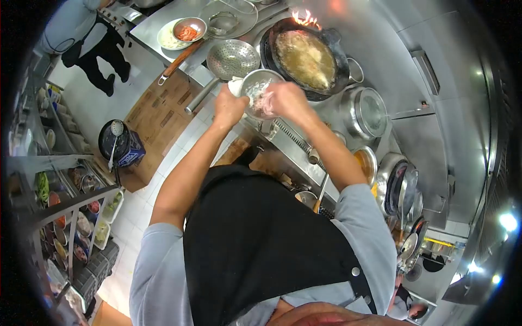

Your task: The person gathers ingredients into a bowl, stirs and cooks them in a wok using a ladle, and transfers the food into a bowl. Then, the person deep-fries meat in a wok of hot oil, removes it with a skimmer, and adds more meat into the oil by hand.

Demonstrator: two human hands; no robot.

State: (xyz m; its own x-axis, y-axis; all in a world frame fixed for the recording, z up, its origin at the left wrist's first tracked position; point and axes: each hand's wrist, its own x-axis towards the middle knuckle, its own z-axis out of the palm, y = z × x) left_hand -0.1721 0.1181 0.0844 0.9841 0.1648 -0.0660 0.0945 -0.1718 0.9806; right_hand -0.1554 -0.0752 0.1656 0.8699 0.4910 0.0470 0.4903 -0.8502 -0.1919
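My left hand (229,107) grips the near left rim of a metal bowl (250,81), with a white cloth (235,86) at the thumb side. Pale pink, white-coated pieces that look like raw meat (264,103) lie inside. My right hand (289,100) reaches into the bowl from the right, its fingers closed on these pieces and blurred by motion. Just beyond the bowl, a wok (340,70) holds bubbling oil with a pale frothy patch, and flames rise at its far edge. A perforated metal strainer (234,58) rests left of the wok.
A small bowl of orange-red pieces (188,31) sits on a white plate by a wooden-handled tool (182,62). A lidded steel pot (370,113) stands right of the wok. Ingredient shelves (70,217) line the left; another person (81,38) stands at upper left.
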